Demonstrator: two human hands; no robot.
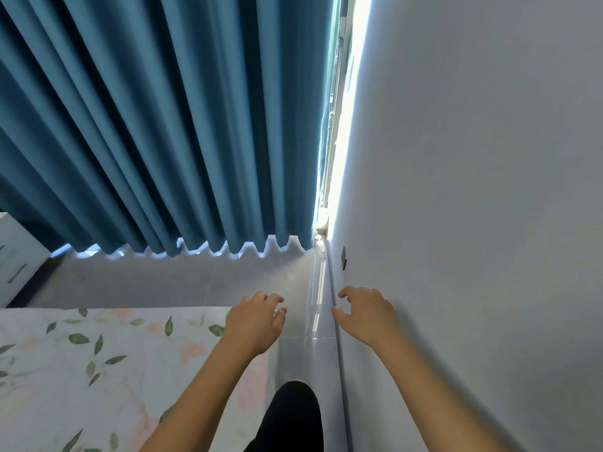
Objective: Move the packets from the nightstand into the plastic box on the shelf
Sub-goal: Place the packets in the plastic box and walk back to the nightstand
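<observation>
No packets, plastic box or shelf show in the head view. A white cabinet (16,256), perhaps the nightstand, stands at the far left edge; nothing is visible on it. My left hand (257,318) hovers over the grey floor beside the bed corner, fingers loosely curled and holding nothing. My right hand (365,313) hovers near the foot of the wall, fingers also loosely curled and empty.
A bed with a floral sheet (98,370) fills the lower left. Blue curtains (163,125) hang ahead over a bright window. A grey wall (473,190) runs along the right, with a narrow strip of grey floor (303,353) between it and the bed.
</observation>
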